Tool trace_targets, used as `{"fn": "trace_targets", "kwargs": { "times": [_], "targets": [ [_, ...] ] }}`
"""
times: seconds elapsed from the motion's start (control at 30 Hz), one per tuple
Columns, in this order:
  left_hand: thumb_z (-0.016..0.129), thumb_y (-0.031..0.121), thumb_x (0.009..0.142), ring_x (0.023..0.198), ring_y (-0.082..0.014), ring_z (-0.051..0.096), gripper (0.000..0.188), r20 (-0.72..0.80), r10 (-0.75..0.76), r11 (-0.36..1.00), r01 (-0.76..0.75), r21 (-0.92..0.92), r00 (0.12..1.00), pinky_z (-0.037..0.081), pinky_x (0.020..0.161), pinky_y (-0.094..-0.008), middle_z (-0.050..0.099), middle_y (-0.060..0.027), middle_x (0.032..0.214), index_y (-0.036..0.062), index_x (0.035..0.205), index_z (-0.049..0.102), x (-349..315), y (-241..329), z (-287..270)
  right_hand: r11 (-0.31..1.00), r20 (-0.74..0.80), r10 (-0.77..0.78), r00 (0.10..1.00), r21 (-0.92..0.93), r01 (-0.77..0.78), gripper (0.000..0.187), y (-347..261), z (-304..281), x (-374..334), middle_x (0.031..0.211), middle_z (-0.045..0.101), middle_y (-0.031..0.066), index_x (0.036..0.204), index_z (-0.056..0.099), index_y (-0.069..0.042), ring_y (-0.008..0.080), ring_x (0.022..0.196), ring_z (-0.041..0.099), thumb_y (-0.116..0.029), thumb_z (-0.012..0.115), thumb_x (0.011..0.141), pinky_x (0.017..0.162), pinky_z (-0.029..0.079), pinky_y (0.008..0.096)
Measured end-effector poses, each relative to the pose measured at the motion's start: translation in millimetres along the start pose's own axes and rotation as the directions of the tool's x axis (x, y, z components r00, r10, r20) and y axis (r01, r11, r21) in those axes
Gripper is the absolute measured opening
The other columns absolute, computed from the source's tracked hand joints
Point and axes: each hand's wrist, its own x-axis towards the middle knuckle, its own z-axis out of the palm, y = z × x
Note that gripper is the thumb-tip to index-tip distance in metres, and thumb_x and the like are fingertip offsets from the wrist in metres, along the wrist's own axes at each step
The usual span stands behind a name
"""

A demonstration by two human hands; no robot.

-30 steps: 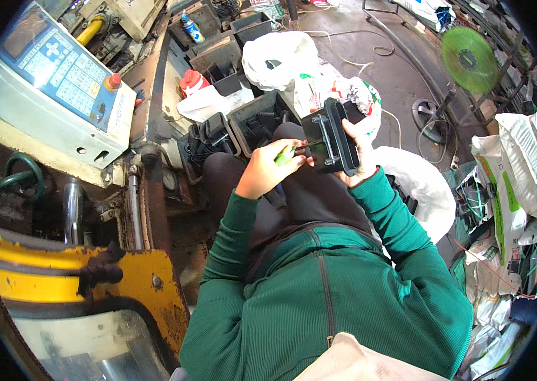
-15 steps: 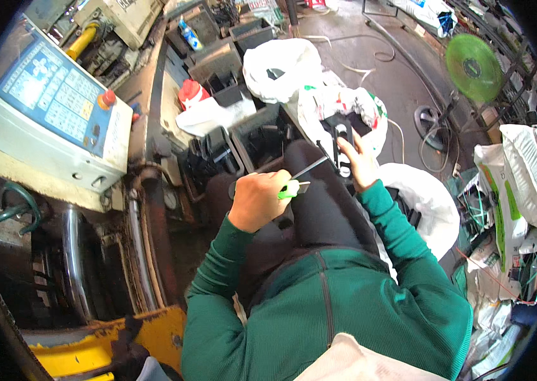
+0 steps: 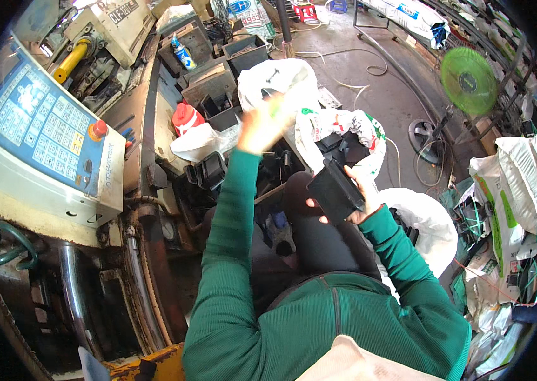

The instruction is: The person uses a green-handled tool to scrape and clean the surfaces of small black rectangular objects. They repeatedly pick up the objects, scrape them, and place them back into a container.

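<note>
My left hand (image 3: 263,130) is smeared by motion, reaching forward beside a white sack (image 3: 278,75). A blurred patch of green shows at its fingers, matching the handle of the knife it held half a second ago; the blade cannot be made out. In front of my right thigh, my right hand (image 3: 365,197) grips a black rectangular plastic part (image 3: 335,192), shaped like a shallow box and tilted. Beyond it stands a white bag with red and green print (image 3: 375,136), holding more black parts. Another white sack (image 3: 436,219) with dark pieces sits by my right forearm.
Black parts (image 3: 208,170) lie in front of my knees on the left. Grey bins (image 3: 246,54), a spray can (image 3: 182,54) and a red-topped container (image 3: 186,119) stand farther off. A machine control panel (image 3: 46,127) rises at left; a green fan (image 3: 468,80) stands at far right.
My left hand has swung forward and up from above my lap toward the white sack. My right hand has come slightly nearer, and the black part it holds now shows a broad face.
</note>
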Motion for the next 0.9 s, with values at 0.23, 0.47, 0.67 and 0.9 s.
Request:
{"fn": "trace_targets", "kwargs": {
  "times": [0.23,0.47,0.67,0.9],
  "targets": [
    [0.077,0.019,0.076,0.084,-0.0206,0.060,0.031,0.390,0.294,0.924,-0.156,-0.348,0.872,0.049,0.075,-0.0305,0.060,-0.0103,0.094,0.0024,0.098,0.064,-100,33,0,0.953,0.047,0.275,0.960,-0.147,-0.266,0.078,6,3,2,0.135,0.045,0.0232,0.143,0.034,-0.012,0.0589,0.112,0.048,-0.066,0.042,0.087,0.065,0.052,0.0692],
    [0.069,0.036,0.085,0.051,-0.0072,0.049,0.039,0.361,-0.378,0.660,0.521,-0.541,0.853,0.042,0.051,-0.0265,0.050,0.0000,0.058,0.0035,0.071,0.054,-145,44,33,0.848,-0.086,-0.391,0.916,-0.420,0.323,0.075,32,-1,-3,0.130,0.052,0.0151,0.137,0.041,-0.008,0.0284,0.113,0.056,-0.064,0.046,0.088,0.094,0.047,0.0485],
    [0.068,0.037,0.086,0.060,-0.0098,0.055,0.036,0.414,-0.420,0.663,0.584,-0.469,0.808,0.046,0.055,-0.0262,0.056,-0.0027,0.070,0.0031,0.093,0.056,-174,50,49,0.929,-0.207,-0.234,0.950,-0.336,0.156,0.057,30,-17,4,0.127,0.057,0.0163,0.132,0.045,-0.002,0.0263,0.108,0.061,-0.039,0.050,0.089,0.087,0.051,0.0414],
    [0.069,0.028,0.084,0.079,-0.0265,0.062,0.034,0.249,0.003,0.980,0.047,-0.193,0.969,0.048,0.070,-0.0387,0.061,-0.0080,0.092,0.0077,0.106,0.051,-202,33,23,0.850,-0.414,-0.314,0.854,-0.523,0.059,0.042,42,-36,13,0.101,0.067,0.0139,0.115,0.057,0.000,0.0238,0.088,0.067,-0.032,0.054,0.087,0.078,0.053,0.0345]
  ]
}}
